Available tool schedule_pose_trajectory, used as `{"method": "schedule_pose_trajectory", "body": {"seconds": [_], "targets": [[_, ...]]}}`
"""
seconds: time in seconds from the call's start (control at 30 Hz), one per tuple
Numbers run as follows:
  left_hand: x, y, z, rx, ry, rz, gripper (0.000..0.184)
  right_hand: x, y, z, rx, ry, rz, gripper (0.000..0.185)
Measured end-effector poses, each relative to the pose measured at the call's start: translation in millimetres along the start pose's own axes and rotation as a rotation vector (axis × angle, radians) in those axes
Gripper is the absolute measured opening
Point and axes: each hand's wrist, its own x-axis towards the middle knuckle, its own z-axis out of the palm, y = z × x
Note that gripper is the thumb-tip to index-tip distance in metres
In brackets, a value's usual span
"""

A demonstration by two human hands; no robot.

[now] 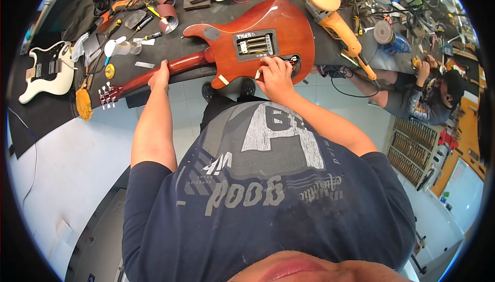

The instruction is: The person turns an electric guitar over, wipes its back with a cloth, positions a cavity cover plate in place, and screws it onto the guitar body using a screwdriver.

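A reddish-brown electric guitar [242, 21] lies face down on the dark workbench, its back towards me and its headstock to the left. My left hand [161, 75] is closed round the neck from the near side. At the lower right of the body, my right hand [277, 77] rests with curled fingers beside the open control cavity [295, 62]. A small pale piece shows by its thumb; what the fingers hold, if anything, is hidden. In the middle of the back is a spring cavity [255, 44] with metal springs. A strip of tape [223, 79] sticks near the edge.
An orange angle polisher [335, 29] lies right of the guitar, its cord hanging over the edge. A white guitar body [49, 70] lies at far left. Screwdrivers, sandpaper rolls [167, 11] and loose tools crowd the bench [196, 70]. Another person [428, 96] works at the right.
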Motion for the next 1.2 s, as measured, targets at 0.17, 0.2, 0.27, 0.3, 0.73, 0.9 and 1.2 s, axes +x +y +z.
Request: {"method": "schedule_pose_trajectory", "body": {"seconds": [0.17,0.2,0.27,0.3,0.73,0.9,1.2], "targets": [[-32.9,0.4,-20.0,0.033,-0.066,0.077,0.089,1.4,-2.9,1.9,0.007,-0.006,0.008,0.046],[-32.1,-2.5,-18.8,0.020,-0.044,0.102,0.091,0.3,-3.4,2.7,0.009,-0.010,0.015,0.045],[-28.0,-9.3,-13.4,-0.007,0.000,0.151,0.096,0.3,-4.3,5.0,0.046,-0.024,0.073,0.042],[-25.2,-13.7,-9.4,-0.060,0.025,0.156,0.095,1.9,-6.2,4.2,0.064,-0.032,0.102,0.041],[-158.0,-44.8,39.6,-0.080,-0.102,1.286,0.020,19.3,-8.6,8.2,-0.150,0.000,0.075,0.017],[-165.6,-43.5,57.6,-0.037,-0.123,1.304,0.020,22.6,-9.3,12.1,-0.321,-0.028,-0.037,0.027],[-148.5,-57.3,60.5,-0.110,-0.280,1.119,0.024,12.2,-6.4,23.9,-0.382,0.017,-0.090,0.028]]}}
